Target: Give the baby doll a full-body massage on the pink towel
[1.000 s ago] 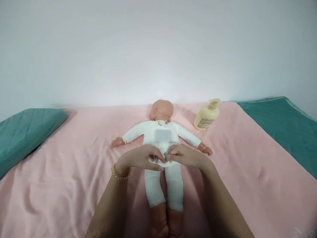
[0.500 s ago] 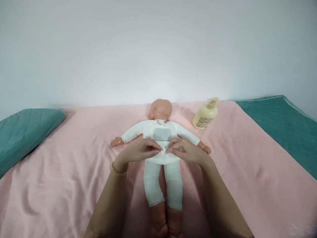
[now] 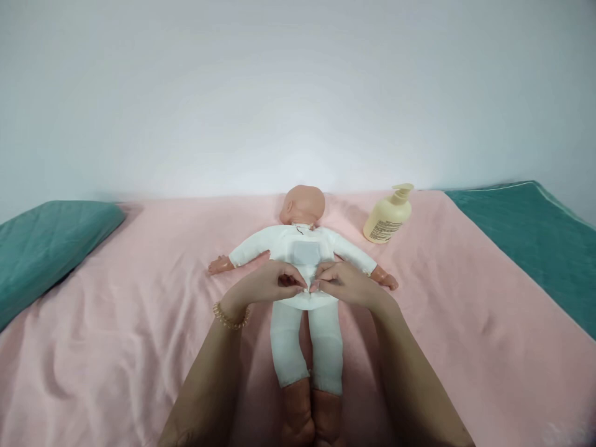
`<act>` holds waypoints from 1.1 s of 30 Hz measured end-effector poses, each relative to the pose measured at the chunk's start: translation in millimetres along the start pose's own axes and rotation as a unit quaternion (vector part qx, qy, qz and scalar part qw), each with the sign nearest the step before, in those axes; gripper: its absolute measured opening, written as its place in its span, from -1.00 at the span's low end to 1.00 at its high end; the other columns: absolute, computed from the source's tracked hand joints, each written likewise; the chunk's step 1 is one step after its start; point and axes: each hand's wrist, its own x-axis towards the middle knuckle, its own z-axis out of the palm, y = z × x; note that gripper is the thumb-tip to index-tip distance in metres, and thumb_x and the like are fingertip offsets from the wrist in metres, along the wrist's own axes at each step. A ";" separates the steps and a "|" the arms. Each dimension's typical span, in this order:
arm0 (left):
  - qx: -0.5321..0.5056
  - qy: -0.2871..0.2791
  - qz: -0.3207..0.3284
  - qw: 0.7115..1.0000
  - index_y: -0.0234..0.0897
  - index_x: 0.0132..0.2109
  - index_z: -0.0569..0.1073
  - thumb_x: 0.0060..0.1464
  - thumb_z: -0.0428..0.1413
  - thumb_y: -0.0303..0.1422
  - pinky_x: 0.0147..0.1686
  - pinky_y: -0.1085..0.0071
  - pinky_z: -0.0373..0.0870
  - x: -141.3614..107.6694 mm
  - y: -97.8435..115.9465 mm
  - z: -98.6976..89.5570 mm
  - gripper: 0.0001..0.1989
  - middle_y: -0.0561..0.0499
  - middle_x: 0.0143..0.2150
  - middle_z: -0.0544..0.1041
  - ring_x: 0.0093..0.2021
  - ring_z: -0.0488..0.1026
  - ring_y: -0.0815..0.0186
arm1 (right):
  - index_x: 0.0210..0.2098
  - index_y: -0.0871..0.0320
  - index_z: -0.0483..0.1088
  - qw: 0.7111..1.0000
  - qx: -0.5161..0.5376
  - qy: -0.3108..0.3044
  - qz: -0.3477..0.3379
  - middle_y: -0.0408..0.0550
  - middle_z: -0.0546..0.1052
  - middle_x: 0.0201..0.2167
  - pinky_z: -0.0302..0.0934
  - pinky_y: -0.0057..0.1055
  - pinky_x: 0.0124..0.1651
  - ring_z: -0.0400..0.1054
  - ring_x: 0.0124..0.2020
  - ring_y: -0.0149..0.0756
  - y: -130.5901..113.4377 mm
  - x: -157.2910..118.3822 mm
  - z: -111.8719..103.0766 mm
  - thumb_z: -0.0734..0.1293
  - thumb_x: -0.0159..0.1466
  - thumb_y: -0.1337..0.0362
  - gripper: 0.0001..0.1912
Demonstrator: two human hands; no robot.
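Note:
A baby doll (image 3: 305,346) with a white cloth body lies face down, its head turned to the left and its arms spread. A grey rectangular panel (image 3: 305,252) shows on its upper back. My left hand (image 3: 272,282), with a coiled bracelet on the wrist, pinches the white cloth at the doll's lower back between thumb and fingertips. Close beside it, my right hand (image 3: 342,280) pinches the same cloth, which puckers between the two hands. The fingertips nearly meet over the doll's midline.
A pale yellow pump bottle (image 3: 387,218) stands beyond the doll's right-hand arm. Under everything spreads a wrinkled pink sheet (image 3: 139,310). A green cushion-like thing (image 3: 56,248) lies at the left, and green fabric (image 3: 526,230) at the right. Behind rises a pale wall (image 3: 298,93).
Both hands have closed into tighter pinches at the doll's lower back and drawn slightly nearer each other. The cloth between them is now more gathered. The doll and bottle stay put.

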 end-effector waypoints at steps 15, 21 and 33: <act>-0.050 0.056 0.014 0.997 -0.26 -0.19 0.60 0.21 0.10 -0.28 -0.20 0.35 0.44 4.3 -7.5 -1.0 -0.79 -0.04 -0.18 0.62 -0.16 0.50 0.23 | -0.32 0.01 0.62 0.997 0.042 -0.054 0.027 -0.07 0.56 -0.22 0.28 -0.31 -0.19 0.41 -0.10 -0.17 5.5 6.6 -5.3 0.25 0.37 0.19 -0.70; -0.048 0.106 0.032 0.993 -0.29 -0.22 0.60 0.23 0.10 -0.25 -0.27 0.37 0.42 7.0 -12.6 2.3 -0.76 -0.04 -0.23 0.62 -0.24 0.51 0.25 | -0.36 0.03 0.62 0.997 0.071 -0.020 0.025 -0.06 0.55 -0.25 0.26 -0.32 -0.22 0.42 -0.18 -0.19 4.1 9.6 -4.5 0.28 0.35 0.17 -0.72; 0.021 0.207 0.047 0.977 -0.25 -0.32 0.58 0.21 0.09 -0.26 -0.33 0.36 0.40 15.2 -21.0 11.9 -0.77 0.01 -0.35 0.60 -0.31 0.51 0.24 | -0.39 0.07 0.59 0.997 0.059 0.034 0.049 -0.08 0.56 -0.24 0.21 -0.32 -0.12 0.43 -0.15 -0.20 3.4 14.9 2.3 0.23 0.33 0.25 -0.69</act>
